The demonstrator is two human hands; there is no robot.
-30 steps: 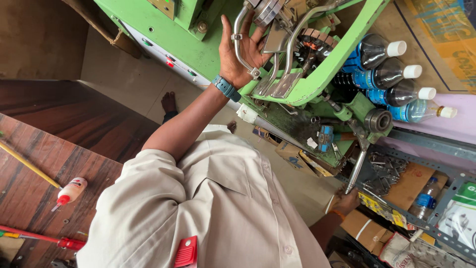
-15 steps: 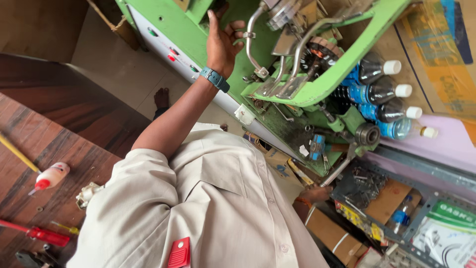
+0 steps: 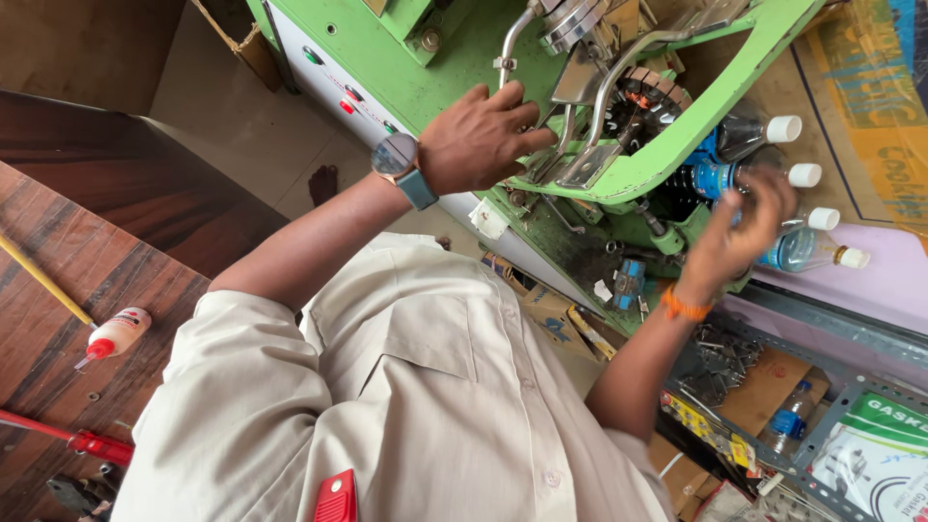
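A green machine (image 3: 425, 68) with metal arms fills the top of the head view. My left hand (image 3: 480, 137), a watch on its wrist, lies palm-down on the machine, fingers curled over a flat metal arm (image 3: 572, 155) beside the wound copper part (image 3: 646, 97). My right hand (image 3: 737, 235), an orange band on its wrist, is blurred, with its fingers apart and nothing in them. It hovers in front of the clear bottles with white caps (image 3: 807, 176), just under the machine's green frame (image 3: 677, 145).
A wooden table (image 3: 58, 319) at the left carries a small glue bottle with a red tip (image 3: 114, 335) and a red-handled tool (image 3: 87, 443). A grey metal rack (image 3: 831, 406) at the lower right holds boxes, metal scraps and a small bottle. A cardboard box (image 3: 541, 309) lies under the machine.
My left hand dropped from the curved metal handle onto the flat metal arm. My right hand rose from the rack below up to the bottles. The view has moved closer.
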